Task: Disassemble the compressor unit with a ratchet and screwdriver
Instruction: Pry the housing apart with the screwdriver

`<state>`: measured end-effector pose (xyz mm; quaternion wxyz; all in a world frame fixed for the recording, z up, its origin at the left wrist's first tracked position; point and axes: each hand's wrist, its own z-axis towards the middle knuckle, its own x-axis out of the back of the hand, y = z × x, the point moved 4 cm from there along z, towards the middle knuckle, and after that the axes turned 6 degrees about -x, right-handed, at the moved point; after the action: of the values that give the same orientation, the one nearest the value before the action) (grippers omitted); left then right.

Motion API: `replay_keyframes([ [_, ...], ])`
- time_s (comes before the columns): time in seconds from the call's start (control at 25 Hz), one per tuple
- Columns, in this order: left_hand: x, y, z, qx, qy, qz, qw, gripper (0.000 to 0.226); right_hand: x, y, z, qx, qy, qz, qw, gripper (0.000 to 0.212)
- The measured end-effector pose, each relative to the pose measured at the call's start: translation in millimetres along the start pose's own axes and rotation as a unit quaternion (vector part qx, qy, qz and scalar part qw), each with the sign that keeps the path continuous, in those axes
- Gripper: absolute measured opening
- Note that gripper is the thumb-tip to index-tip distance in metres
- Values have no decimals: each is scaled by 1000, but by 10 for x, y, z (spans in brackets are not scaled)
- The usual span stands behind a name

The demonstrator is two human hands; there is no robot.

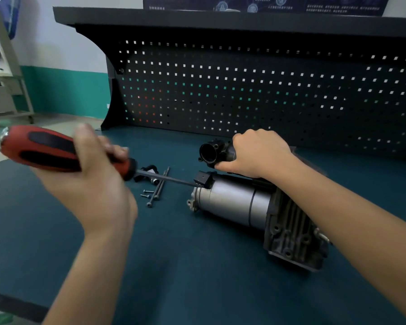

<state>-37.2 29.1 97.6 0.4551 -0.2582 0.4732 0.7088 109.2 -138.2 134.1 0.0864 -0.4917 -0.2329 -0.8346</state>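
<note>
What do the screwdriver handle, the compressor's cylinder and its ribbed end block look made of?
Red-and-black screwdriver handle: seemingly moulded plastic with matte, rubbery-looking black inserts.
Silver compressor cylinder: probably metal, smooth satin sheen with soft highlights.
Dark grey ribbed end block: likely cast metal, dull rough surface, ribs and bolt holes.

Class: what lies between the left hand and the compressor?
In the head view: two long bolts, two short screws and a small black part, with the screwdriver shaft crossing them.
</note>
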Motion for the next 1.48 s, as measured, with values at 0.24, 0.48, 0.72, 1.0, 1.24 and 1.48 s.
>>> replay_keyframes([
  [0.24, -111, 95, -80, -85, -52, 36, 994, 38, 12, -1, 0, 4, 18, 3, 1000, 59],
  [0.48, -343, 254, -632, -176, -197, -3, 964, 16, -33, 46, 60, -16, 4, 6, 1000, 58],
  [0.72, -239, -60, -15, -73, -94, 9, 993, 36, -42, 47, 56, -4, 16, 5, 1000, 56],
  [1.0, -280, -154, 241, -26, -43, 25, 998, 22, -28, 57, 74, 4, 30, 16, 999, 55],
  [1.24, -764, 215, -416, -242, -328, 14, 913, 31, -8, 90, 77, -2, 1, 22, 1000, 59],
  [1.48, -843, -14, -810, -316, -497, 109, 801, 26, 18, 62, -34, 13, -3, 39, 999, 60],
])
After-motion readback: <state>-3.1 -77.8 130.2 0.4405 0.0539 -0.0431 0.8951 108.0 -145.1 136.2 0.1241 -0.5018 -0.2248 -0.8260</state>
